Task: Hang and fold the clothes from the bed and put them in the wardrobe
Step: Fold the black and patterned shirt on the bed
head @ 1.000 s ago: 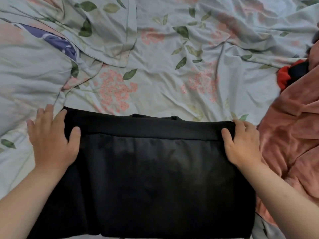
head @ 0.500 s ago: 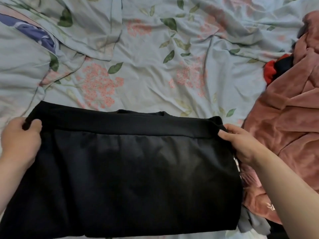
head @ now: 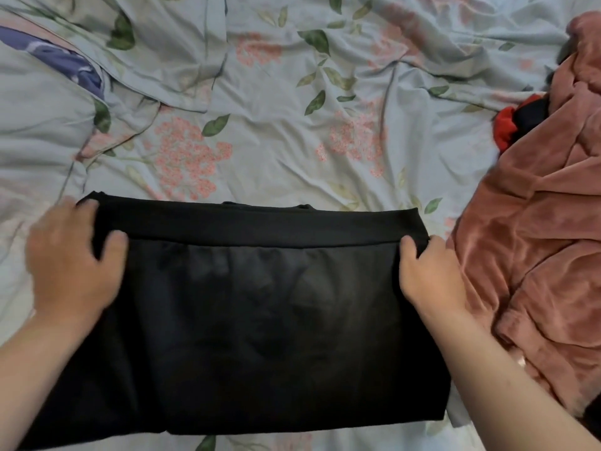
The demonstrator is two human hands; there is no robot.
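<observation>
Head view: a black garment (head: 260,304) lies folded on the floral bedsheet (head: 276,141). The left hand (head: 71,258) and right hand (head: 432,275) each grasp a waistband corner. A pink garment (head: 536,239) lies just beside it. No writing is readable.

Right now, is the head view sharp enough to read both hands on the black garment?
Head view: the left hand is motion-blurred, its fingers smeared at the black garment corner; the right hand is sharper, thumb on top of the waistband. Light is soft, no glare; the dark fabric hides fold detail.
</observation>
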